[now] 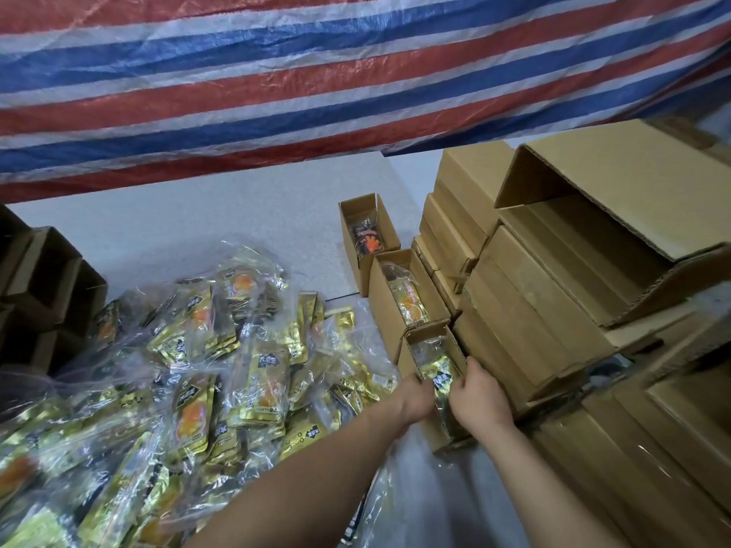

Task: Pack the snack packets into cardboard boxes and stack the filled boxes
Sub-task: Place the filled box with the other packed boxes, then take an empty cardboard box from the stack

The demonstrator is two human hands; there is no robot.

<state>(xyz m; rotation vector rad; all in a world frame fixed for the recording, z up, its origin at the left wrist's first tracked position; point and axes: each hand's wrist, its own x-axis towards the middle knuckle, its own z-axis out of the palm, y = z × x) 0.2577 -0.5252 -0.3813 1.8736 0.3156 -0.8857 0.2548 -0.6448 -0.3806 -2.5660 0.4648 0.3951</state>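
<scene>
A heap of gold snack packets (190, 373) in clear bags covers the left of the table. Three narrow open cardboard boxes stand in a row. The far box (389, 231) holds a dark packet. The middle box (383, 306) holds a gold and orange one. The nearest box (411, 359) has a gold packet (439, 375) in it. My left hand (415, 397) and my right hand (476, 391) both reach into this box, fingers curled on the packet from either side.
Closed and flattened cardboard boxes (534, 310) are stacked along the right, with a large open carton (617, 199) on top. Dark open boxes (47, 286) stand at the far left. A striped red, white and blue tarp (316, 73) hangs behind the grey table (197, 223).
</scene>
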